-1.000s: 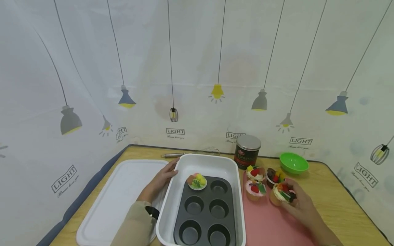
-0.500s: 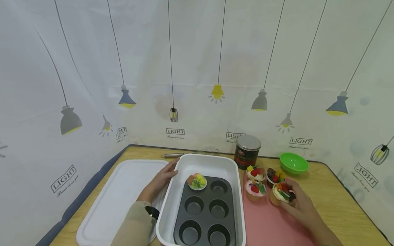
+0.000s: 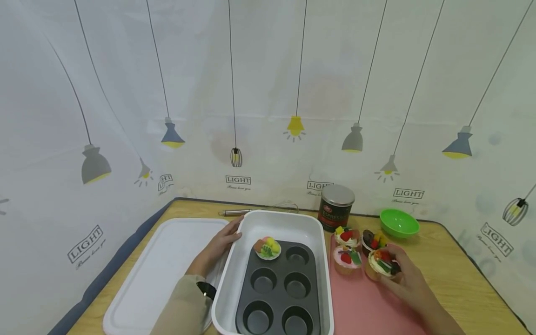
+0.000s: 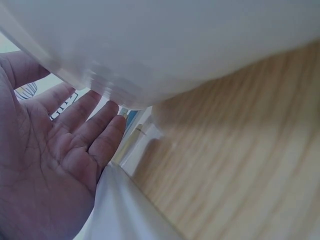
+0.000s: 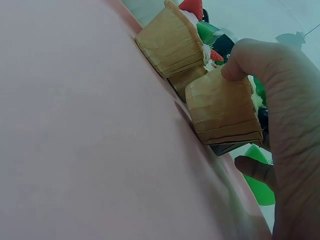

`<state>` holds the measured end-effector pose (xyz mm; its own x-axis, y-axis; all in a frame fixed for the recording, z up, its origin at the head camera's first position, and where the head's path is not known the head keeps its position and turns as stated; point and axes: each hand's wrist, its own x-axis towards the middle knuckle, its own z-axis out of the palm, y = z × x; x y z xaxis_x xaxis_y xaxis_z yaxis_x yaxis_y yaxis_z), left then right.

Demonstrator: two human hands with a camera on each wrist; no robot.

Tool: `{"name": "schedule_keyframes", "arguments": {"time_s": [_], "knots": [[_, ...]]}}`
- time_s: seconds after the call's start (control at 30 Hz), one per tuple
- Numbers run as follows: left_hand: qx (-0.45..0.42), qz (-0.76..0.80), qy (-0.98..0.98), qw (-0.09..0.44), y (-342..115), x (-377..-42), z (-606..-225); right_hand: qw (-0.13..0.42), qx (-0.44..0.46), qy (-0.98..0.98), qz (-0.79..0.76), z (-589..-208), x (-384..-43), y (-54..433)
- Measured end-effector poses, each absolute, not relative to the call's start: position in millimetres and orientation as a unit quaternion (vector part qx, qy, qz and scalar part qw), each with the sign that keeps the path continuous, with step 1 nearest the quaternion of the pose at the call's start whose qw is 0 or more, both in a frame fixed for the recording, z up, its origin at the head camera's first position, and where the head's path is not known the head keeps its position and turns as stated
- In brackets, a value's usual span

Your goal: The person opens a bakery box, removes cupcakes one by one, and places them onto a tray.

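Note:
My right hand (image 3: 408, 279) pinches a cupcake (image 3: 374, 268) topped with cream and fruit, at the pink board. In the right wrist view my thumb presses the brown wrapper of this cupcake (image 5: 220, 110), close over the board. Three more cupcakes stand beside it: one with pink cream (image 3: 346, 267), one with yellow and red fruit (image 3: 344, 242), and one in a dark wrapper (image 3: 368, 246). With fairly straight fingers, my left hand (image 3: 219, 246) touches the outer left side of a deep white tub (image 3: 223, 298). Inside is a dark muffin pan (image 3: 280, 265), a cupcake (image 3: 268, 248) in its far-left cup.
A white lid (image 3: 167, 274) lies left of the tub, partly under my left forearm. Behind stand a whisk (image 3: 238, 211), an espresso tin (image 3: 336, 209) and a green bowl (image 3: 399, 222). The pink board (image 3: 364, 307) borders the tub's right side. A printed curtain closes off the back.

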<state>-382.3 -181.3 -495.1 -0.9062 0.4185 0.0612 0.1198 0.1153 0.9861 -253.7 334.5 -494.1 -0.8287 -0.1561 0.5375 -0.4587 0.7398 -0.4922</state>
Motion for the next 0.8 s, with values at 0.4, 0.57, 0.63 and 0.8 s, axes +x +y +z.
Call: {"name": "schedule_keyframes", "arguments": {"time_s": [0.4,0.57,0.63,0.8], "knots": [[0.186,0.641,0.735,0.12,-180.5,-381.8,-494.3,0.232,0.168,-0.899,0.332,-496.4,-254.8,335.8],[0.189,0.641,0.735,0.117,-180.4,-380.8,-492.7,0.229,0.164,-0.9,0.333,-495.7,-255.2,335.1],[0.188,0.64,0.736,0.116,-180.4,-380.6,-492.7,0.227,0.166,-0.899,0.335,-495.3,-255.0,334.8],[0.185,0.64,0.736,0.119,-181.3,-381.3,-494.8,0.216,0.172,-0.896,0.347,-496.1,-254.1,334.6]]}}
